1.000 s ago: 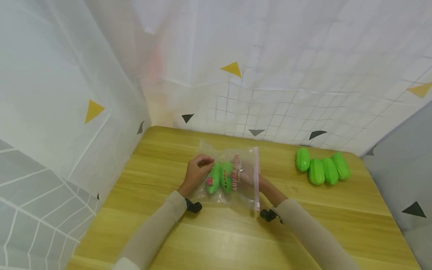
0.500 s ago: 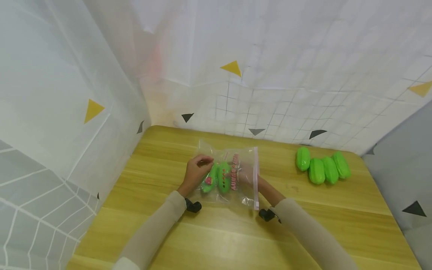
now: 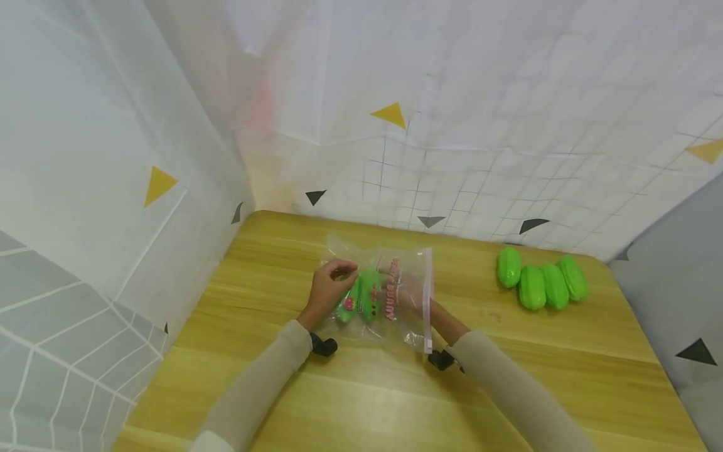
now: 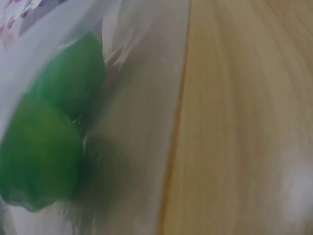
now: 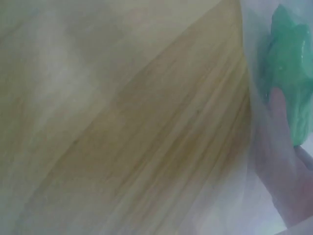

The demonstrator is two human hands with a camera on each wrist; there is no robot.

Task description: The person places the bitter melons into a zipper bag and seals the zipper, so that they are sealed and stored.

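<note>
A clear zip bag (image 3: 403, 333) with pink print lies on the table, its pink slider edge facing right. Two green ridged cucumber-like pieces (image 3: 368, 298) lie side by side inside it. My right hand (image 3: 408, 296) reaches in through the bag's mouth and shows dimly through the film. In the right wrist view its thumb lies along a green ridged piece (image 5: 293, 73), which it grips. At the bag's left end, my left hand (image 3: 327, 289) pinches the film with bent fingers beside the pieces. Blurred green ends (image 4: 41, 152) show through plastic in the left wrist view.
Several more green ridged pieces (image 3: 533, 287) rest in a cluster at the back right of the wooden table (image 3: 361, 402). White patterned sheeting (image 3: 452, 125) stands along the table's back and sides.
My right hand has slid a little left, deeper into the bag. The green pieces inside have shifted slightly left with it. My left hand stays about where it was.
</note>
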